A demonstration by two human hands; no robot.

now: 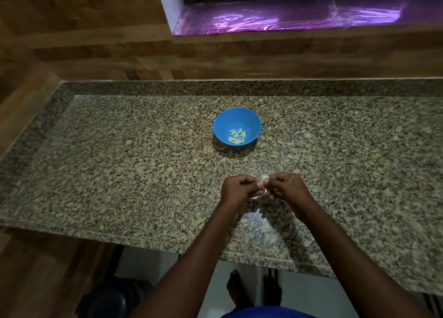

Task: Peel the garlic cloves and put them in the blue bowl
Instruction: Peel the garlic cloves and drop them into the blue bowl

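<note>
Garlic clove (264,182) is pinched between left hand (238,188) and right hand (287,187), each grip closed on it, above the bench (119,161); peeled cloves (237,136) (pale) lie in the bowl (224,125).

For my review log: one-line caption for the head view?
Both hands, left hand and right hand, pinch a garlic clove over the granite counter; blue bowl holds peeled cloves.

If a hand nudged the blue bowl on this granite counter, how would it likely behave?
The blue bowl looks like thin plastic, so probably light. On the polished-looking granite counter it would likely slide rather than grip. Its base appears narrower than its rim, and only a few peeled cloves weigh it down, so a push at the rim might tip it.
</note>
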